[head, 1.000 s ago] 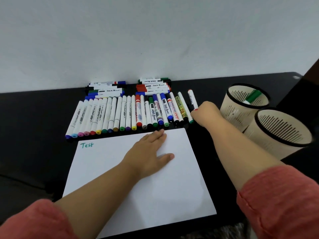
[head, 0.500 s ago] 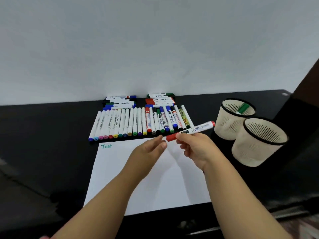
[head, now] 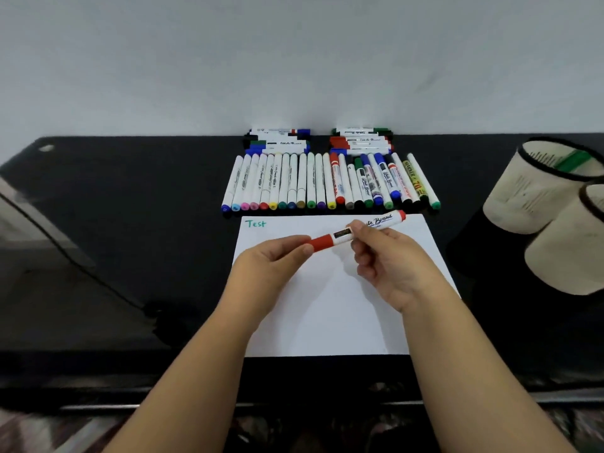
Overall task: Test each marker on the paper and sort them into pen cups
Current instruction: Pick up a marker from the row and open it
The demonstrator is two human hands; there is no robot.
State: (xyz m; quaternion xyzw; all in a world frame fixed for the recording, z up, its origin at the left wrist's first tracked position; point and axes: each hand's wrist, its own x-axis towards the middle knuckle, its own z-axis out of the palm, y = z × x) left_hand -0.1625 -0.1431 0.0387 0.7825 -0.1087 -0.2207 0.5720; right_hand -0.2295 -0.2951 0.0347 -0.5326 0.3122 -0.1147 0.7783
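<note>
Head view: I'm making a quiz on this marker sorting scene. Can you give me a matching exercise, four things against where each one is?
Things:
1. red-capped marker
2. green marker
3. word "Test"
4. row of markers

Places:
A. top left corner of the paper
B. in the far pen cup
C. on the table beyond the paper
D. between left hand and right hand

Pairs: 1-D, 2-B, 3-A, 4-C

The held marker [head: 358, 231] is white with a red cap, red end and black script. The paper [head: 330, 299] is white, with "Test" in green. The table [head: 130, 243] is glossy black. The pen cups [head: 536, 197] are cream with black rims and slit patterns.
</note>
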